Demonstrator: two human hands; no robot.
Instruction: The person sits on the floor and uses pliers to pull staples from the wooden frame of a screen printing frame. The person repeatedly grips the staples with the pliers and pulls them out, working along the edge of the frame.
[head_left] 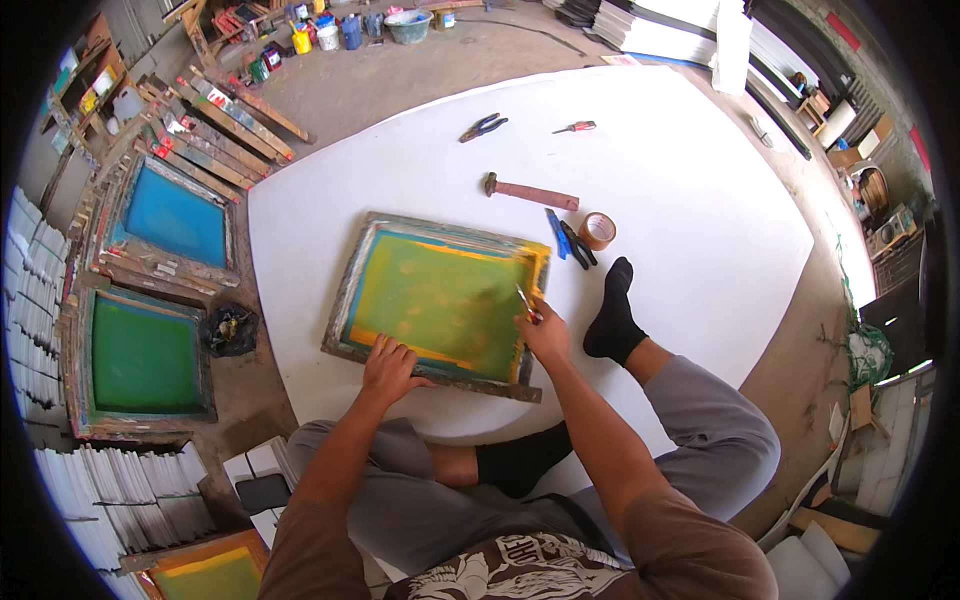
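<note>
Crossed legs in grey trousers and black socks are seen at the lower edge, with the person seated on a large white sheet (700, 230) spread over the concrete floor. Just ahead of the knees, a wooden-framed printing screen with yellow-green mesh and orange tape borders (440, 300) is laid flat on the sheet. The left hand (388, 368) is pressed on the near edge of the frame, fingers spread and released, nothing being grasped. The right hand (545, 335) is set at the frame's right edge, its grip clenched around a small thin tool (524, 301) whose tip is held against the mesh; what kind of tool cannot be told.

Just beyond the right foot, a blue-handled cutter (556, 233), a dark pair of scissors (578, 243) and a brown roll of tape (597, 231) are laid close together. Farther on lies a hammer with a reddish wooden handle (530, 192), then blue-handled pliers (483, 126) and a red-handled screwdriver (575, 127), well apart from the screen.

To the left, off the sheet, a green-meshed framed screen (145, 362) and a blue-meshed framed screen (175, 215) are placed on the floor, with stacks of white sheets (110, 500) beside them. At the far edge, paint-stained wooden squeegees (215, 120) and a cluster of coloured pots and buckets (350, 28) are gathered. Nothing is seen between the hands and the screen.
</note>
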